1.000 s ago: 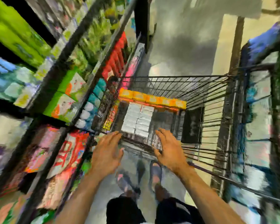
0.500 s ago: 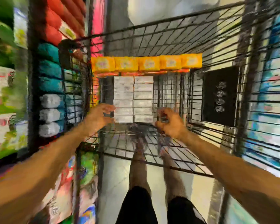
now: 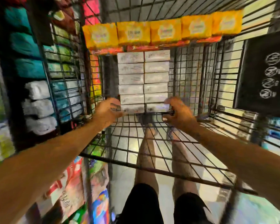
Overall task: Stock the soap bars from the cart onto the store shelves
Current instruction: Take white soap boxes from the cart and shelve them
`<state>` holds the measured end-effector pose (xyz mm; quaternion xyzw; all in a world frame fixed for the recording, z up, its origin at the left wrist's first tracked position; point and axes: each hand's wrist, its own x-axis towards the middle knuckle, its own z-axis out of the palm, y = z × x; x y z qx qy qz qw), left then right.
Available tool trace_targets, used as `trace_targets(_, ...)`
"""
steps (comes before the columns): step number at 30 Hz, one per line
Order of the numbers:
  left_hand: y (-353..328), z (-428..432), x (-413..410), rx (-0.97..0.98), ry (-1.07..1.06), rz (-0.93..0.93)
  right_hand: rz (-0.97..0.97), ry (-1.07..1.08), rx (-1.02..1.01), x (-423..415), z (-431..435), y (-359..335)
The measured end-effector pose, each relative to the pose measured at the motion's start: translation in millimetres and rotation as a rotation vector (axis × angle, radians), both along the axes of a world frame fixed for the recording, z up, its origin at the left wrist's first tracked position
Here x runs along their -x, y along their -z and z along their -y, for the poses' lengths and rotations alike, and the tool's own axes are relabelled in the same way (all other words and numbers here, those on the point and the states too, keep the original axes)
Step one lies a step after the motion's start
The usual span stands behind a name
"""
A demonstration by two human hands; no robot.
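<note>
Two columns of white soap boxes (image 3: 143, 78) lie in the wire cart (image 3: 191, 75), with a row of yellow soap packs (image 3: 162, 31) along the far end. My left hand (image 3: 107, 109) curls round the left end of the nearest white box (image 3: 132, 108). The right end of the nearest box in the other column (image 3: 155, 107) is held by my right hand (image 3: 178, 113), fingers over its top and thumb below. The picture is blurred, so how firm either grip is stays unclear.
Store shelves (image 3: 36, 70) on the left hold teal and white wrapped packs, close against the cart's side. A black sign (image 3: 265, 73) hangs on the cart's right wall. My legs show through the cart's wire floor (image 3: 136, 139).
Both hands moved forward into the cart, from hovering near its rim to closing on the nearest white boxes. The view moved in closer over the cart.
</note>
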<state>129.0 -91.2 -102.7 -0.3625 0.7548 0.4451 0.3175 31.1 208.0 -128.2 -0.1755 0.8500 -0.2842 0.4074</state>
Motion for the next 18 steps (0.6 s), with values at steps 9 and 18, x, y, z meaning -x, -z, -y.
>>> trace_targets(9, -3, -9, -25, -0.068, 0.015, -0.193, -0.205, -0.273, 0.043, 0, -12, 12)
trace_targets(18, 0, -7, -45, 0.033, 0.362, -0.293, -0.146, -0.327, 0.051, -7, -21, 18)
